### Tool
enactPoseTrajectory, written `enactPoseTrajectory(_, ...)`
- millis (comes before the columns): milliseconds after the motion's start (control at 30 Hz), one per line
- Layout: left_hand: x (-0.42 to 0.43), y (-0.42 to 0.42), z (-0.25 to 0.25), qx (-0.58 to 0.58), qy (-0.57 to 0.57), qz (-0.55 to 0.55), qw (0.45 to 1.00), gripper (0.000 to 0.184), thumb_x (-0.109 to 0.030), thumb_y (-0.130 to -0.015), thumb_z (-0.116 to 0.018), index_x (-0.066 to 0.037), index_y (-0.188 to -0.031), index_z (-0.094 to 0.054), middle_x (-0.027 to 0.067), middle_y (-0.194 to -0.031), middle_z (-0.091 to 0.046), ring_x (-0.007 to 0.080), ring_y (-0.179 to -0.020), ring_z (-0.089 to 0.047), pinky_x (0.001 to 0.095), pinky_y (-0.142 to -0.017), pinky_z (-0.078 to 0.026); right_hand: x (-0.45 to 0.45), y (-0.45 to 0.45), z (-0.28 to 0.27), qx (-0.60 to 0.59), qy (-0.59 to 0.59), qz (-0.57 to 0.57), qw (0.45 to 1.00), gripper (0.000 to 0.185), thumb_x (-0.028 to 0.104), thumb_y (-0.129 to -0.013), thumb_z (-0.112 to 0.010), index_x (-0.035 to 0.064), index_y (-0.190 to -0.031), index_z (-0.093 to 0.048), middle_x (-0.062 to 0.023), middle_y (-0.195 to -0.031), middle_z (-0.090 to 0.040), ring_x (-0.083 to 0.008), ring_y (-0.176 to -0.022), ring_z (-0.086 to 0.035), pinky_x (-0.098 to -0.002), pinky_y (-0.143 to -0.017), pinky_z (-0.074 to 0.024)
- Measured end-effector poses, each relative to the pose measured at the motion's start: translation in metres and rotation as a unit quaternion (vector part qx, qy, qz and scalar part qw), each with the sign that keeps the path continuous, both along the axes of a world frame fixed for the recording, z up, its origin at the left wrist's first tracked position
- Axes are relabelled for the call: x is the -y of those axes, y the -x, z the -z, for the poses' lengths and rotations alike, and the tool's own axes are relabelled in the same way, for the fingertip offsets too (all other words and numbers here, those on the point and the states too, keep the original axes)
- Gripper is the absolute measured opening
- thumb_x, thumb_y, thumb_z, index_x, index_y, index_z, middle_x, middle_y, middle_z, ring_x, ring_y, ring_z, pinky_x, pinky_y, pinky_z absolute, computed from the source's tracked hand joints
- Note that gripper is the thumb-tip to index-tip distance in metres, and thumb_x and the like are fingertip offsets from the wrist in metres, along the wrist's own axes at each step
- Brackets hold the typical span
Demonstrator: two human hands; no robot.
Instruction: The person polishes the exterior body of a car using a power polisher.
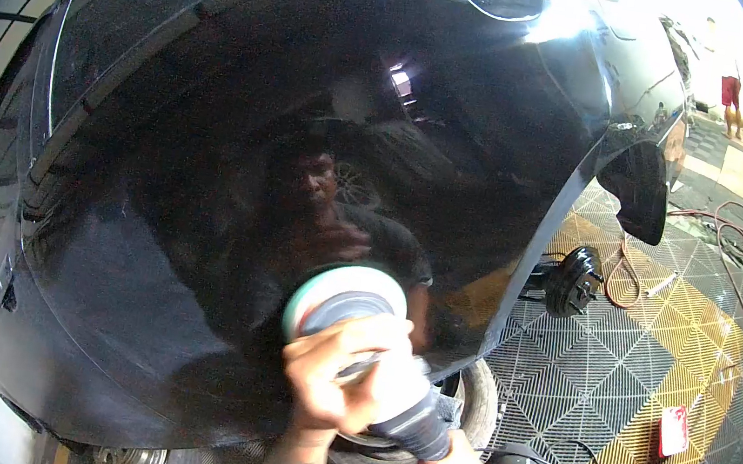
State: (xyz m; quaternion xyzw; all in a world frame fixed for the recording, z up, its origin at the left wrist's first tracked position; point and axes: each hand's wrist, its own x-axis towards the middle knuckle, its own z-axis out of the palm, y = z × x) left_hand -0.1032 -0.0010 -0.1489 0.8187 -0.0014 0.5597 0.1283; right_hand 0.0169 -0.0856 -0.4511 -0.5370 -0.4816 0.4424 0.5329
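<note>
At left, a silver metal wheel (125,461) sits on the floor beneath the lower edge of a glossy black car side panel (183,170), which spans the centre. Near the panel's lower right corner is a white-and-black power polisher (402,391); its round teal-and-white pad (365,281) faces the panel and appears to meet it. The left hand (331,363) has its grip wrapped over the polisher's head, probably to steady and press the pad. The right hand (454,457) closes its grip around the rear end, presumably bearing weight and setting the angle. Below that corner rests a black rubber tyre (482,404), partly hidden. Beyond the panel's right edge, a dark studded wheel hub (574,282) stands exposed. Farther right, a red-and-white packet (673,432) lies on the grey-and-yellow grid-tiled floor (585,392), near its right edge, well apart from the polisher.
</note>
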Motion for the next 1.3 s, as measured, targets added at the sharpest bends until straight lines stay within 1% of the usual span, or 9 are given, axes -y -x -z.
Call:
enactPoseTrajectory(67,-0.003,-0.031,0.005,-0.045,-0.029,0.072,0.996,0.016,-0.001,-0.079,-0.068,0.005,-0.093,-0.070,0.0172,-0.092,-0.075,0.0268,-0.080,-0.076,0.0365,-0.077,-0.060,0.010,-0.011,0.013,0.028,-0.012,0.066,0.997,0.038,0.018,-0.065,-0.083,0.0021,-0.098,-0.073,-0.0045,-0.087,-0.074,-0.0151,-0.081,-0.067,-0.0325,-0.077,-0.0547)
enactPoseTrajectory(333,0.003,-0.037,0.018,-0.075,-0.006,0.087,0.993,0.017,0.000,-0.077,-0.071,0.002,-0.095,-0.069,0.0161,-0.091,-0.074,0.0297,-0.082,-0.075,0.0368,-0.077,-0.059,-0.003,0.004,0.052,-0.031,-0.033,0.099,0.994,0.037,0.016,-0.062,-0.082,0.0024,-0.094,-0.071,-0.0047,-0.089,-0.073,-0.0147,-0.082,-0.066,-0.0326,-0.079,-0.0541)
enactPoseTrajectory(633,-0.013,0.098,0.044,0.022,-0.017,-0.070,0.997,0.027,-0.026,-0.084,-0.070,0.000,-0.085,-0.069,0.0183,-0.084,-0.075,0.0321,-0.080,-0.076,0.0471,-0.085,-0.060,-0.041,0.064,0.019,0.005,-0.046,-0.094,0.995,0.057,0.021,-0.068,-0.081,0.0026,-0.120,-0.069,-0.0111,-0.109,-0.076,-0.0161,-0.101,-0.070,-0.0336,-0.095,-0.0529)
enactPoseTrajectory(733,-0.017,0.109,0.062,0.020,-0.035,-0.076,0.996,0.022,-0.019,-0.081,-0.069,0.003,-0.086,-0.070,0.0189,-0.081,-0.073,0.0346,-0.076,-0.075,0.0459,-0.080,-0.060,-0.051,0.066,0.051,0.034,-0.046,-0.104,0.993,0.062,0.020,-0.067,-0.079,0.0042,-0.125,-0.067,-0.0110,-0.113,-0.076,-0.0171,-0.104,-0.069,-0.0343,-0.097,-0.0520)
enactPoseTrajectory(800,-0.011,0.097,0.072,0.015,0.007,-0.076,0.997,0.031,-0.029,-0.084,-0.071,0.002,-0.085,-0.069,0.0185,-0.084,-0.074,0.0322,-0.081,-0.075,0.0480,-0.088,-0.059,-0.047,0.062,0.065,0.032,-0.061,-0.107,0.992,0.063,0.020,-0.066,-0.079,0.0038,-0.125,-0.066,-0.0113,-0.113,-0.075,-0.0172,-0.104,-0.070,-0.0346,-0.098,-0.0520)
enactPoseTrajectory(1133,0.002,-0.052,0.094,-0.111,-0.001,0.101,0.989,0.017,-0.002,-0.074,-0.072,0.001,-0.091,-0.070,0.0137,-0.091,-0.074,0.0320,-0.086,-0.074,0.0408,-0.082,-0.060,-0.015,0.010,0.136,-0.178,-0.030,0.010,0.984,0.027,0.014,-0.066,-0.079,0.0055,-0.088,-0.065,0.0013,-0.081,-0.065,-0.0096,-0.074,-0.058,-0.0317,-0.068,-0.0503)
enactPoseTrajectory(1200,0.000,-0.055,0.099,-0.125,0.007,0.105,0.987,0.018,-0.001,-0.074,-0.073,0.001,-0.092,-0.069,0.0133,-0.091,-0.074,0.0320,-0.086,-0.074,0.0401,-0.082,-0.059,-0.018,0.020,0.131,-0.157,-0.117,0.045,0.980,0.030,0.012,-0.066,-0.079,0.0060,-0.092,-0.066,0.0019,-0.082,-0.065,-0.0101,-0.074,-0.058,-0.0316,-0.070,-0.0505)
enactPoseTrajectory(1233,-0.001,-0.048,0.099,-0.134,0.006,0.099,0.986,0.019,0.000,-0.073,-0.073,0.001,-0.091,-0.070,0.0141,-0.092,-0.074,0.0320,-0.087,-0.074,0.0409,-0.082,-0.059,-0.023,0.021,0.145,-0.144,-0.084,-0.019,0.986,0.048,0.008,-0.069,-0.077,0.0049,-0.114,-0.059,-0.0034,-0.105,-0.062,-0.0147,-0.093,-0.058,-0.0325,-0.076,-0.0485)
enactPoseTrajectory(1300,-0.005,-0.028,0.103,-0.118,0.007,0.092,0.989,0.020,0.000,-0.072,-0.073,0.002,-0.091,-0.070,0.0147,-0.092,-0.074,0.0321,-0.086,-0.074,0.0415,-0.082,-0.059,-0.028,0.037,0.160,-0.162,-0.084,-0.026,0.983,0.049,0.008,-0.069,-0.078,0.0050,-0.115,-0.061,-0.0027,-0.103,-0.063,-0.0147,-0.091,-0.059,-0.0325,-0.077,-0.0493)
